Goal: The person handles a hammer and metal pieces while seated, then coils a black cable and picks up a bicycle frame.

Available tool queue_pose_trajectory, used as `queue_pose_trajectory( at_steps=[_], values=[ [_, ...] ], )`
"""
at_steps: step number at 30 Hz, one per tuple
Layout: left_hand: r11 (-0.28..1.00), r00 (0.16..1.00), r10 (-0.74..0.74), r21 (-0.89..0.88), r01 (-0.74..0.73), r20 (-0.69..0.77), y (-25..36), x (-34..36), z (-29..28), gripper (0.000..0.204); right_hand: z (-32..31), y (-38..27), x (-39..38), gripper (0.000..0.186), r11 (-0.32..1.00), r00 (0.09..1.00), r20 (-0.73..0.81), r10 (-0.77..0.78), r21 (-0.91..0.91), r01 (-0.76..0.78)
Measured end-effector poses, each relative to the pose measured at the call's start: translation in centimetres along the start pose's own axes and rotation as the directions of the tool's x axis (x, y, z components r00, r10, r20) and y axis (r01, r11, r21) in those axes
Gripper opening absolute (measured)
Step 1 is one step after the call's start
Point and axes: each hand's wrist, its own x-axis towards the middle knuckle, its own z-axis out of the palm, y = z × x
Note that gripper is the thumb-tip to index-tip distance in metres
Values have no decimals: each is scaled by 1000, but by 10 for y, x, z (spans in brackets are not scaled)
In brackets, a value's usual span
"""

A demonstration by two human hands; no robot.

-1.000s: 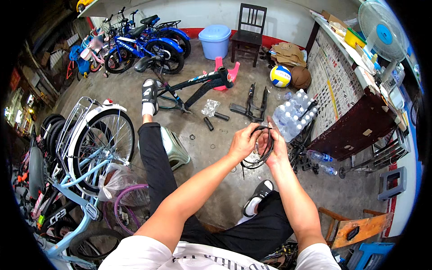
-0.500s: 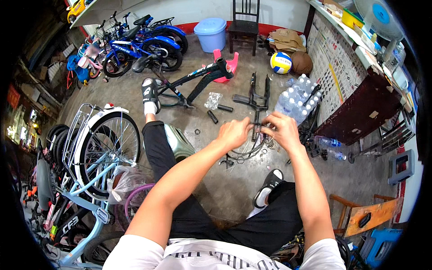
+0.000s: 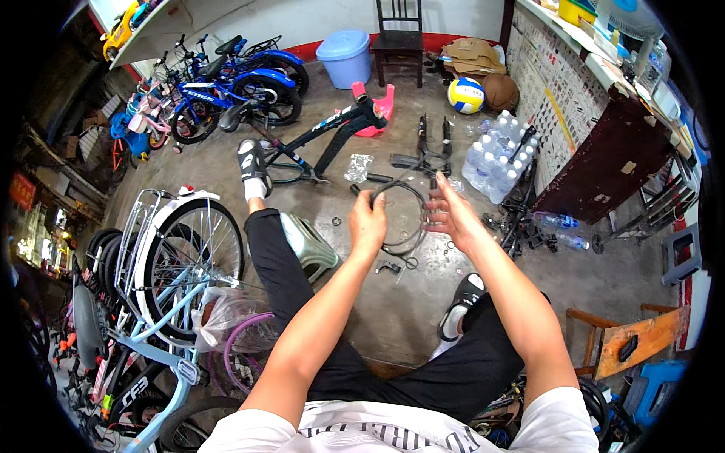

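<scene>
My left hand [image 3: 368, 220] is closed around a loop of thin dark bike cable [image 3: 424, 202], which curves out to the right above the floor. Beside the cable's right side, my right hand [image 3: 458, 214] is held palm inward with its fingers stretched and apart. Past my hands, a black bicycle fork [image 3: 420, 136] lies on the floor, partly hidden by the cable and my right fingers. A black bicycle frame [image 3: 326, 143] rests further left, near my left foot. Between them lie a clear plastic bag [image 3: 359, 167] and a dark grip-like tube [image 3: 380, 178].
A light green stool [image 3: 308, 245] stands by my left leg, with a light blue bicycle [image 3: 177, 302] further left. Wrapped water bottles [image 3: 498, 162] and black parts [image 3: 517, 219] sit on the right. Small metal bits [image 3: 389, 267] lie below my hands. A pink stool [image 3: 381, 106] stands beyond the frame.
My hands have moved apart from their close position at the cable. The left has shifted left with the cable loop; the right has opened and let go. The view has turned slightly.
</scene>
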Motion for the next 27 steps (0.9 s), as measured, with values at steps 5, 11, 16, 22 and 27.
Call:
queue_pose_trajectory(
  at_steps=[5,11,16,22,27],
  values=[
    [985,989,-138,-114,131,-55,-28,14,-13,28,-20,22,13,60,653,831,-66,-552,-655,381],
    [913,962,-266,-305,270,58,-19,-24,-1,30,18,21,-13,91,-17,527,361,-769,-837,547],
    [752,899,-338,-494,436,279,73,-67,-1,23,0,31,13,92,-7,587,365,-723,-853,522],
    [654,901,-224,-628,422,372,79,-53,-14,20,-9,30,20,26,511,820,202,-535,-696,505],
    [532,851,-17,-715,453,525,30,0,-49,17,6,13,-18,25,945,852,460,-252,306,114]
  ],
)
